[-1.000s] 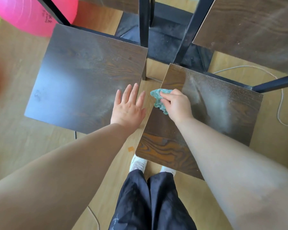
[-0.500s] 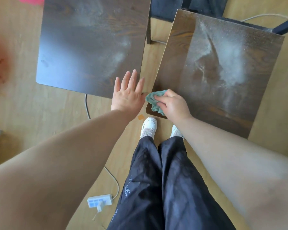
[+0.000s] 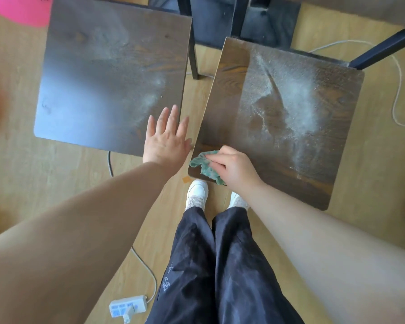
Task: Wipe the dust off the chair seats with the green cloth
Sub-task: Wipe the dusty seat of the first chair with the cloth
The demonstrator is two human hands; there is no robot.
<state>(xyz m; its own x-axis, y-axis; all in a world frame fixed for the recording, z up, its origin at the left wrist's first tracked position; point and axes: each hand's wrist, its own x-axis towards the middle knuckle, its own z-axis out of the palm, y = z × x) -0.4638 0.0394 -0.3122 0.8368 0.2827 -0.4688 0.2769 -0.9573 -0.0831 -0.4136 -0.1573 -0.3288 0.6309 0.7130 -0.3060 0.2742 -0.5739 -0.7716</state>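
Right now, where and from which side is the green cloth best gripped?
Probably the green cloth by its bunched middle, from above, as the right hand does: it lies crumpled on the near left corner of the right chair seat, ragged edges spilling out.

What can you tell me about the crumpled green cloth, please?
The crumpled green cloth looks like soft, thin fabric with ragged edges. It lies bunched on the near left corner of the right dark wooden chair seat, gripped by the right hand, which hides part of it. Pale dust covers the seat beyond it.
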